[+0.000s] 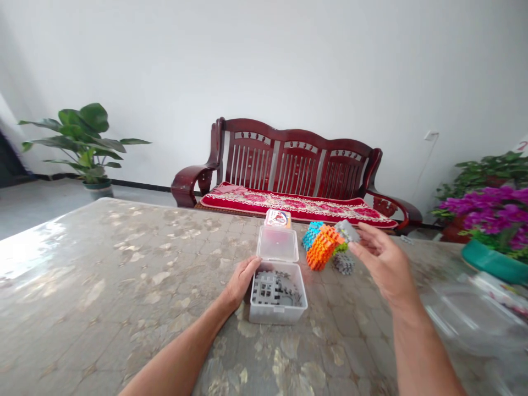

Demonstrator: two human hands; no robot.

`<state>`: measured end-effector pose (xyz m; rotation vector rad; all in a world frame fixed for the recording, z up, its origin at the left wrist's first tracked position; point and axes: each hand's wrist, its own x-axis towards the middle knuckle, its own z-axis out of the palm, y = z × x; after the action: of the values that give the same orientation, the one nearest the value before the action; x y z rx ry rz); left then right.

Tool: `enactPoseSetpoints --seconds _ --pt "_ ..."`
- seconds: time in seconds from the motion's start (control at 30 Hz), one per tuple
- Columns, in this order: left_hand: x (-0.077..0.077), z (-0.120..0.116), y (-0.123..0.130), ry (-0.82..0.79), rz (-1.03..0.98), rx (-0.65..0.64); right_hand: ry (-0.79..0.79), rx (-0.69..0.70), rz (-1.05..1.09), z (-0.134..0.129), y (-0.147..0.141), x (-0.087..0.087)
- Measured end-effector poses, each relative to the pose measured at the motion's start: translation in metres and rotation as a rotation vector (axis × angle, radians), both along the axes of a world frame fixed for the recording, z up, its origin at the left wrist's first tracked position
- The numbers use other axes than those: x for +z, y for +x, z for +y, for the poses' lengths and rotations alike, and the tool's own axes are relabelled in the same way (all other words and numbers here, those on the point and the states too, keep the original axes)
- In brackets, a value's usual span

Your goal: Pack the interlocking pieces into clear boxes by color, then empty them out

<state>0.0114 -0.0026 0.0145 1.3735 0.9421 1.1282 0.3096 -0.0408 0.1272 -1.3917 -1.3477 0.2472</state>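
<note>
A clear plastic box [279,314] stands on the table in front of me, its lid [278,245] folded back. Flat grey interlocking building pieces [266,289] lie inside it. My left hand [243,280] is closed on the box's left rim near the hinge, the thumb hidden in part. Between thumb and fingers, my right hand [379,256] pinches a grey building piece [346,230] above the sorted stacks. Below and beside it are orange pieces [322,250], blue pieces [312,235], a grey pile [343,263] and some partly covered green pieces [340,248].
Behind the lid is a small box with a printed label [278,219]. Clear plastic packaging [474,313] and a teal pot [490,261] of purple flowers stand at the right. A few small grey pieces [406,239] lie near the far edge. Beyond the table [124,275] is a wooden bench [297,159].
</note>
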Motion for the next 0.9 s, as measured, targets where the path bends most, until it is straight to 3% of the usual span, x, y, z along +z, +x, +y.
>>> enactPoseSetpoints --seconds 0.13,0.33,0.57,0.9 --pt "0.003 -0.002 0.000 0.000 0.007 0.008 -0.233 0.283 -0.110 -0.014 -0.039 -0.003" --pt "0.005 -0.002 0.001 0.032 0.007 0.019 -0.397 0.502 -0.249 -0.018 -0.067 -0.020" --pt "0.001 0.000 0.001 0.037 0.021 0.010 -0.458 0.511 -0.359 -0.019 -0.071 -0.025" --pt "0.002 0.000 0.000 0.055 0.026 0.011 -0.375 0.371 -0.486 -0.016 -0.074 -0.027"
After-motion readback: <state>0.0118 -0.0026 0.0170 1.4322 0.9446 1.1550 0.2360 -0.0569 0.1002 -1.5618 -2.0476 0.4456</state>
